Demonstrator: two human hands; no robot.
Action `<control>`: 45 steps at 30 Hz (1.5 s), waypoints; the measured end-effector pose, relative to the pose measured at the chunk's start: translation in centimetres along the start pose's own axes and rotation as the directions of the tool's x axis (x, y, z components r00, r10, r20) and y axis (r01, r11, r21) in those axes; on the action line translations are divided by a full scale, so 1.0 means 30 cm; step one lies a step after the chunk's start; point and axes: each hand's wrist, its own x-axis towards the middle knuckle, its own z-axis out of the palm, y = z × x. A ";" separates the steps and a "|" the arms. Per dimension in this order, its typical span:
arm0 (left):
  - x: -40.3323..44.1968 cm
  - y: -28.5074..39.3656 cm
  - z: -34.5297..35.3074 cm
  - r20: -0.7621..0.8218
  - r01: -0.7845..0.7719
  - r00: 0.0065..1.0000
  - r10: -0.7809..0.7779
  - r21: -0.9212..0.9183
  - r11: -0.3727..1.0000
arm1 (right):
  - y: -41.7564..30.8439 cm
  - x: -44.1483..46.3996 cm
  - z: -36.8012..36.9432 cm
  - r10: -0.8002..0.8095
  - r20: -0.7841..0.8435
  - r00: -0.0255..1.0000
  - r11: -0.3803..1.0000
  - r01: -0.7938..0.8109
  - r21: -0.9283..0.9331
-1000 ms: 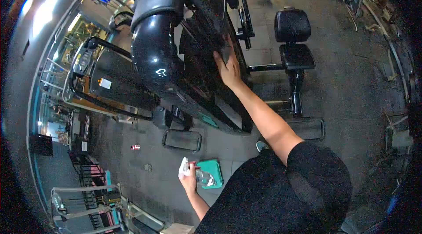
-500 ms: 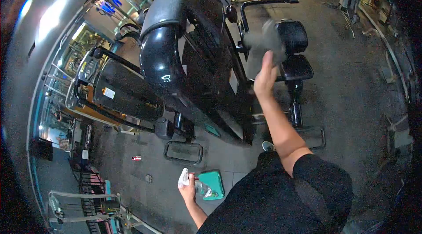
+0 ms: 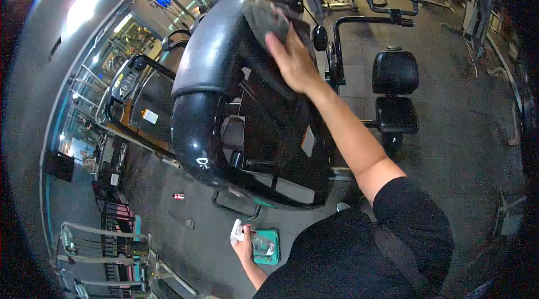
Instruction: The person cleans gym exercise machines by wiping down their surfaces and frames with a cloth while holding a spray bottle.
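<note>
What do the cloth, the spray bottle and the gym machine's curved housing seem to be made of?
Cloth: fabric, grey and matte, by its soft look; blur hides the weave.
Spray bottle: probably plastic; green shows through its clear body, and the trigger head is opaque white.
Curved housing: painted metal or moulded plastic, unclear which; glossy black below with sharp highlights, duller above with a broad sheen.

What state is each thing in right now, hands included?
Right hand: at the cloth, thumb out; grip unclear
Grey cloth: blurred, by the machine's top; contact unclear
Left hand: closed around the bottle
Spray bottle: held; fill level unclear
Black machine: standing
Padded seat: unoccupied
Red item: on the floor
</note>
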 end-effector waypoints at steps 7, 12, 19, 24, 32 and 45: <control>0.007 0.140 0.086 0.006 -0.052 0.999 0.052 0.042 0.998 | 0.241 0.330 -0.053 0.026 -0.007 1.000 0.997 -0.025 0.072; 0.028 0.137 0.086 0.011 -0.021 1.000 0.020 0.067 0.998 | -0.146 -0.208 -0.054 -0.119 0.101 0.988 0.989 0.109 0.101; 0.043 0.154 0.081 -0.032 -0.052 0.998 0.053 0.040 0.998 | 0.046 0.005 -0.081 -0.040 0.068 0.997 0.971 0.023 0.240; 0.022 0.157 0.077 -0.033 0.029 0.999 -0.026 0.082 0.996 | 0.215 0.156 -0.118 0.097 0.019 0.995 0.989 -0.099 0.114; 0.018 0.095 0.072 0.028 -0.013 1.000 0.010 0.099 0.995 | -0.164 -0.360 -0.040 -0.254 0.174 0.951 0.902 0.298 -0.313; -0.088 0.021 -0.031 -0.018 0.028 0.999 -0.026 0.074 0.997 | -0.026 -0.248 0.008 -0.424 -0.067 0.903 0.867 0.383 -0.320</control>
